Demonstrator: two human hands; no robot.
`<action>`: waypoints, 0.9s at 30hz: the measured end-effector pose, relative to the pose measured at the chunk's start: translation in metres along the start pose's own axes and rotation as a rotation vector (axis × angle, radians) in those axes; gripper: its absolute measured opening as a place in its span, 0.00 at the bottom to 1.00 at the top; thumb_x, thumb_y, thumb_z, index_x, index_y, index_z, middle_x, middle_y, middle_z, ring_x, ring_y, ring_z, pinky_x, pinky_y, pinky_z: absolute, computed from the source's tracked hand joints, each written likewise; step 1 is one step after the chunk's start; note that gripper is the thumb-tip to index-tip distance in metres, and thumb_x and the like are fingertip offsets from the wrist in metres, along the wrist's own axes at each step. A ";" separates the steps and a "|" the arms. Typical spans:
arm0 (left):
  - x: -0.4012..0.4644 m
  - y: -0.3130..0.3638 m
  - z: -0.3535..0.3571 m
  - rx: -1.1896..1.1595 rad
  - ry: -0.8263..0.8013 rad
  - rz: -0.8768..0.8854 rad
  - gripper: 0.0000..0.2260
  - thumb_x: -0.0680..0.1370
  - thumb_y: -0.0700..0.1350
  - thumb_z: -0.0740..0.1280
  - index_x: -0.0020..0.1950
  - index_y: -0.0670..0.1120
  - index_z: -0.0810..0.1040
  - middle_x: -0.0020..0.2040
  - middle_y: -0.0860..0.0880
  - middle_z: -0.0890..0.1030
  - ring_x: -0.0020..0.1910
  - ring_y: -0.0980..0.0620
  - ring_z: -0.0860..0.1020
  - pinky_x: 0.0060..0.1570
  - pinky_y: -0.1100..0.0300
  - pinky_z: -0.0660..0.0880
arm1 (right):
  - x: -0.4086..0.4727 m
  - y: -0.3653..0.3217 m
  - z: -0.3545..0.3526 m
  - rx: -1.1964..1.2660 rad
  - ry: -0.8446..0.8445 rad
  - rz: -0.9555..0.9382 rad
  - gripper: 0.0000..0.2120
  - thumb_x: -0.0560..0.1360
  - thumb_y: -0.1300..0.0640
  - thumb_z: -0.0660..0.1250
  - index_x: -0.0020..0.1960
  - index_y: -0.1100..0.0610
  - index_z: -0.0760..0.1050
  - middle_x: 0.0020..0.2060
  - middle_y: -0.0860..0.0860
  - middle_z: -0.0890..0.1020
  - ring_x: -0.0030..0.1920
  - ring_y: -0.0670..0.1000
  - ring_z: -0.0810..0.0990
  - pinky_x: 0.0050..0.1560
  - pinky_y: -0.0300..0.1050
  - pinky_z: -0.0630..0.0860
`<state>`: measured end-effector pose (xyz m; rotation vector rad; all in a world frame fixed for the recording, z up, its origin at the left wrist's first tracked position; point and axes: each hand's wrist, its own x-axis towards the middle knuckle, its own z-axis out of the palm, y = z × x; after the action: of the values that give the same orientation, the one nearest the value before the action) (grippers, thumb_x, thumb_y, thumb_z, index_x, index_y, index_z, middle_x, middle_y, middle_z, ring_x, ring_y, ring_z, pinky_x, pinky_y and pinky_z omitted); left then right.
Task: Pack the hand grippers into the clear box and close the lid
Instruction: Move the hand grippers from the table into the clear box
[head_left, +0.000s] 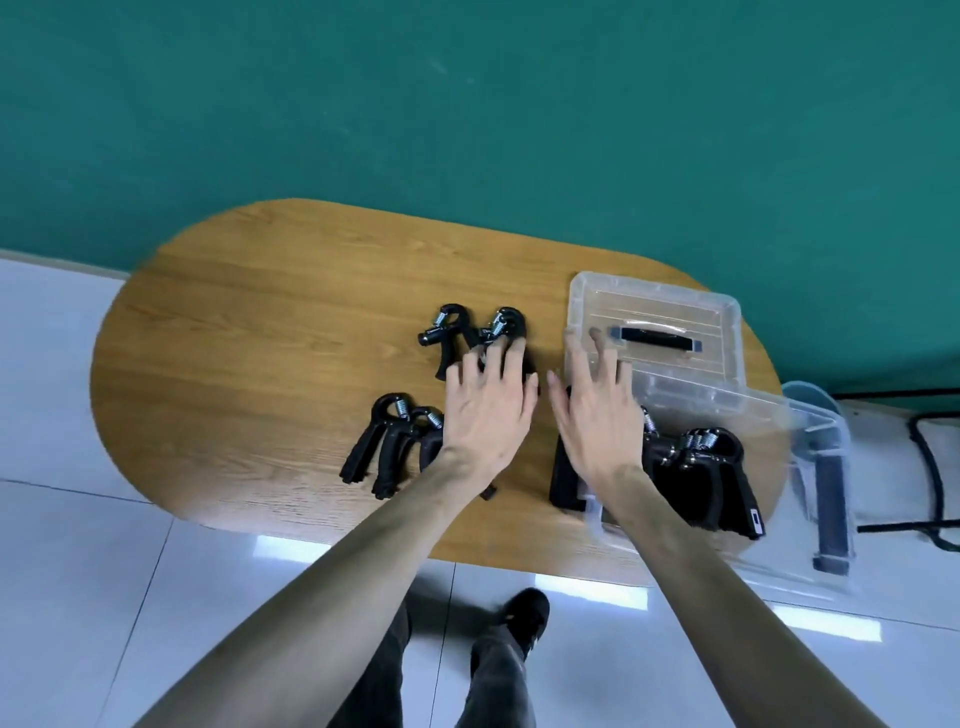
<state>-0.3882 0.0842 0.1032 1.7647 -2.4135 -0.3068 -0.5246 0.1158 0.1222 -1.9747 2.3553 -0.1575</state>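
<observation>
Mid-pack: several hand grippers (711, 467) already lie in the clear box (769, 426), lid (654, 317) off behind it. Left hand (488, 410), fingers (511, 358) spread, empty, reaches over the far pair (467, 332); right hand (592, 410) open at the box rim. Best take the handles together, lay them flat so the lid seats; near pair (389, 441) waits on the tabletop (249, 312)

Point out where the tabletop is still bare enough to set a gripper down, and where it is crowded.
Bare wood: the whole left end of the table and the far strip behind the far pair of grippers. Crowded: the middle, where the left hand and right hand hover beside the near grippers, and the right end, taken by the lid and clear box.
</observation>
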 end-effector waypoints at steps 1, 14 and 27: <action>-0.001 -0.013 -0.001 -0.005 -0.015 -0.008 0.23 0.84 0.55 0.51 0.75 0.46 0.66 0.71 0.45 0.74 0.63 0.42 0.74 0.57 0.47 0.71 | 0.000 -0.013 0.005 -0.010 -0.010 0.000 0.25 0.83 0.46 0.59 0.78 0.52 0.61 0.74 0.59 0.67 0.58 0.62 0.73 0.43 0.55 0.82; -0.034 -0.159 0.022 -0.049 -0.191 -0.155 0.23 0.85 0.55 0.49 0.77 0.47 0.61 0.74 0.44 0.68 0.65 0.41 0.71 0.61 0.47 0.70 | 0.010 -0.134 0.062 -0.020 -0.111 -0.018 0.26 0.83 0.44 0.57 0.79 0.49 0.58 0.76 0.58 0.63 0.58 0.61 0.75 0.46 0.54 0.82; -0.064 -0.191 0.117 -0.214 -0.324 -0.212 0.31 0.85 0.58 0.51 0.82 0.48 0.43 0.83 0.43 0.42 0.79 0.39 0.54 0.76 0.45 0.56 | 0.071 -0.144 0.172 -0.135 -0.219 -0.023 0.28 0.82 0.44 0.58 0.79 0.51 0.57 0.78 0.61 0.59 0.75 0.67 0.62 0.69 0.66 0.67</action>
<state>-0.2184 0.0991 -0.0557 2.0002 -2.2780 -0.9038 -0.3770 0.0149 -0.0303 -1.9609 2.2582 0.2117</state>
